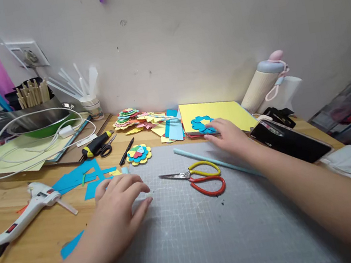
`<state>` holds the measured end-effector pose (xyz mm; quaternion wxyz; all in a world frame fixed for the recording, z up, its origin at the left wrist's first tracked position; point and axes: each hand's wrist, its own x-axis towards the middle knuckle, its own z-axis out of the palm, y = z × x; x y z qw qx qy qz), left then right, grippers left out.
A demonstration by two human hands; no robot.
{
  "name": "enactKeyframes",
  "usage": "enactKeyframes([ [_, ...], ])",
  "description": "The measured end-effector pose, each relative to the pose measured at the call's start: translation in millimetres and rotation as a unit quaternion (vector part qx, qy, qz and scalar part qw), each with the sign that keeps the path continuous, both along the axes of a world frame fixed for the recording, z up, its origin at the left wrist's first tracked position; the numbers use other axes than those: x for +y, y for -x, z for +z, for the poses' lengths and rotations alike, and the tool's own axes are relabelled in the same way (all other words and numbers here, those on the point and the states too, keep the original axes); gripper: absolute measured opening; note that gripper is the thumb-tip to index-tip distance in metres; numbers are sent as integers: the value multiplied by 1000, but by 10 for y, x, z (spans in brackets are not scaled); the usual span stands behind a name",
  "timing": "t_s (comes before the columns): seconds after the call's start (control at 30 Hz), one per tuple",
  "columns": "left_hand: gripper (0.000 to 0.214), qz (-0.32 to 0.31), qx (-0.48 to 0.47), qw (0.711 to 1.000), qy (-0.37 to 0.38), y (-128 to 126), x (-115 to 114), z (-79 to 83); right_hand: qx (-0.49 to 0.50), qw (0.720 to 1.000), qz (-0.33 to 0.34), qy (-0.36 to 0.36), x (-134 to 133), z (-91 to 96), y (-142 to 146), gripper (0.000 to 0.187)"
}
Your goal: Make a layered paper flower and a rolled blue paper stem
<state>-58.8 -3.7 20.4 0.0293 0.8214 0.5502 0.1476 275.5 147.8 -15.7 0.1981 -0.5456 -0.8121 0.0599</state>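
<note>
My left hand (120,203) rests palm down at the left edge of the grey cutting mat (192,232), fingers loosely spread, holding nothing. My right hand (228,134) reaches to the far right edge of the mat; its fingers touch a blue paper flower (200,123) lying on a stack of yellow paper (222,112). Scissors with yellow and red handles (200,177) lie between my hands on the mat. A pale blue stick (200,156) lies slanted across the mat under my right wrist. A small multicoloured paper flower (138,154) sits at the mat's far edge.
A white glue gun (27,210) and blue paper scraps (82,178) lie at left. Behind are a pile of paper flowers (133,119), a black pen (127,151), small black scissors (107,148), a metal bowl (39,120), a bottle (263,81), a black phone (289,139).
</note>
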Motion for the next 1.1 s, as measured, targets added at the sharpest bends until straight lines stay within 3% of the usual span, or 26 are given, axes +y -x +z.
enactKeyframes([
  [0.1, 15, -6, -12, 1000, 1, -5, -90, -1, -42, 999, -9, -21, 334, -57, -67, 82],
  [0.17, 14, -14, -17, 1000, 3, 12, -135, -20, -61, 998, 0, -17, 445, -111, -89, 90],
  [0.4, 16, -8, -20, 1000, 15, 86, -201, -68, -39, 998, 1, -47, 326, -150, -131, 77],
  [0.6, 17, 4, -90, 995, 51, -23, -121, -12, 68, 991, -19, -117, -112, 75, 9, 51],
  [0.67, 23, 26, -168, 983, 68, -132, -95, 28, 303, 949, -28, -82, -406, 197, 218, 49],
  [0.73, 43, 59, -275, 953, 111, -265, -72, 54, 501, 861, -16, 79, -757, 305, 475, 45],
  [0.8, 57, 77, -386, 901, 183, -398, -46, 45, 581, 760, 11, 291, -1106, 364, 715, 38],
  [0.87, 52, 58, -481, 834, 266, -500, -20, -3, 626, 685, 10, 372, -1388, 357, 889, 38],
  [0.97, 39, 23, -571, 742, 350, -566, 0, -114, 650, 632, -10, 422, -1612, 246, 1009, 33],
  [1.03, 37, 27, -593, 712, 375, -566, -6, -181, 652, 612, -21, 447, -1646, 150, 1024, 33],
  [1.1, 37, 31, -595, 705, 386, -553, -25, -222, 648, 613, -31, 451, -1632, 70, 1016, 33],
])
